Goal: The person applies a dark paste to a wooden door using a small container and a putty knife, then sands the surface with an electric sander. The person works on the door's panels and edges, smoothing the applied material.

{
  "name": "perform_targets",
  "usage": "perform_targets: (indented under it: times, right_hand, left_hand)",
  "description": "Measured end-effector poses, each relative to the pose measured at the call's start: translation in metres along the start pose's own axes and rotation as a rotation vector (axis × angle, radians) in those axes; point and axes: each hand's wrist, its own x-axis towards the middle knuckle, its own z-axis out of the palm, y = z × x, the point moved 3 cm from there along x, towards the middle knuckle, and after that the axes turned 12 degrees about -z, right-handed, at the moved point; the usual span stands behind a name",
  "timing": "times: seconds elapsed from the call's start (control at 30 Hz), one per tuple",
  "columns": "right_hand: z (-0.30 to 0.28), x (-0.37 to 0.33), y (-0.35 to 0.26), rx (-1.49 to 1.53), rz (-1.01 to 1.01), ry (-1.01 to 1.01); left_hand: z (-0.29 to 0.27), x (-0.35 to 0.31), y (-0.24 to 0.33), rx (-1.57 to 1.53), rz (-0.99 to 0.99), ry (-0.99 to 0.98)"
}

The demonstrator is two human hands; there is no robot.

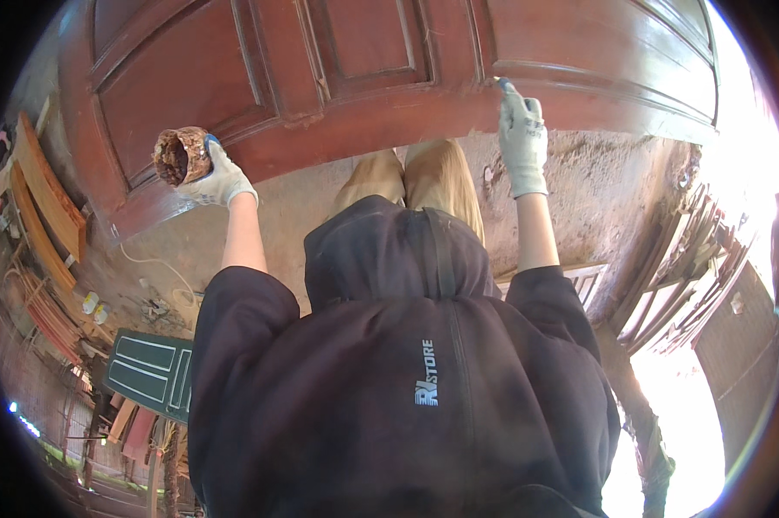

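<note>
At left of frame, your gloved left hand (219, 180) wraps around a crusted brown can (180, 157). Upper right, your right hand (522, 129) curls closed on what looks like a thin tool (497, 79), at the reddish-brown door (372, 110) spanning the top.

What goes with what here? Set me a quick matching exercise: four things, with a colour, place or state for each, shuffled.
Things:
1. Crusted container
2. Large panelled door
3. Small panelled piece
4. Right hand

Matches:
A. Dark green with pale outlines
B. Wearing a pale glove
C. Reddish brown, across the top of the view
D. Held in the left hand

Pairs: 1-D, 2-C, 3-A, 4-B
</note>
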Motion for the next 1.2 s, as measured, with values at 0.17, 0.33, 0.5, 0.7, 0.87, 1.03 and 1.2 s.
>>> perform_targets:
  times: [0.17,0.33,0.5,0.7,0.87,1.03,1.2]
  right_hand:
    - [0.013,-0.005,-0.005,-0.062,-0.031,-0.178]
    - [0.009,-0.004,0.013,0.14,-0.092,-0.072]
    - [0.005,0.005,0.008,0.027,-0.125,-0.23]
    - [-0.08,-0.002,0.016,0.546,-0.074,-0.061]
    - [-0.181,0.03,-0.029,0.914,-0.144,-0.332]
    - [-0.254,0.065,-0.06,0.618,-0.741,-0.191]
    - [-0.232,0.088,-0.042,0.118,-0.944,-0.079]
  left_hand:
    - [-0.007,0.006,0.005,-0.045,0.057,0.038]
    - [-0.014,0.003,0.014,-0.242,-0.014,-0.044]
    - [-0.024,-0.003,0.017,-0.402,0.024,-0.134]
    - [-0.076,-0.104,0.06,-0.5,0.199,-0.405]
    - [-0.089,-0.191,0.162,-0.487,0.467,-0.543]
    - [-0.085,-0.264,0.248,-0.528,0.716,-0.376]
    - [-0.081,-0.318,0.298,-0.522,0.805,-0.32]
